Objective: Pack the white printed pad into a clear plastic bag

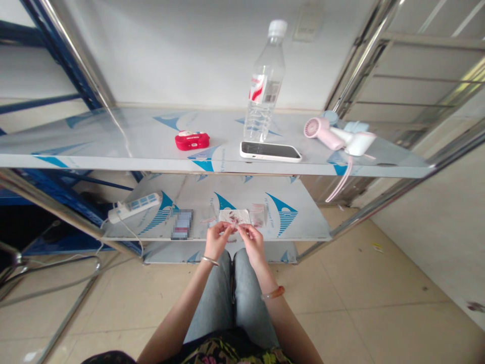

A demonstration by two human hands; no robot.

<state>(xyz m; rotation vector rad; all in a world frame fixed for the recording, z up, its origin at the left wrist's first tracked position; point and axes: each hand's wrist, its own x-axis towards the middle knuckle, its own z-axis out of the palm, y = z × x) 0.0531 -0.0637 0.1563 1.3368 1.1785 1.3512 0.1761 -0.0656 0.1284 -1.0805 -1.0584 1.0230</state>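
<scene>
My left hand [217, 239] and my right hand [251, 242] meet fingertip to fingertip above the front edge of the lower shelf [303, 217]. Each is pinched closed, and something tiny between the fingertips is too small to make out. Just behind the fingers lies a white sheet [234, 216] with small dark reddish bits on it. A clear bag [258, 214] with reddish contents is to its right, and another clear bag or small container [208, 214] to its left.
A blurred phone-like object [182, 224] and a white power strip [140, 203] lie at left on the lower shelf. The upper shelf [151, 146] holds a red case [192, 141], bottle [262, 86], phone [270, 151] and pink fan [324, 133]. Metal posts flank both sides.
</scene>
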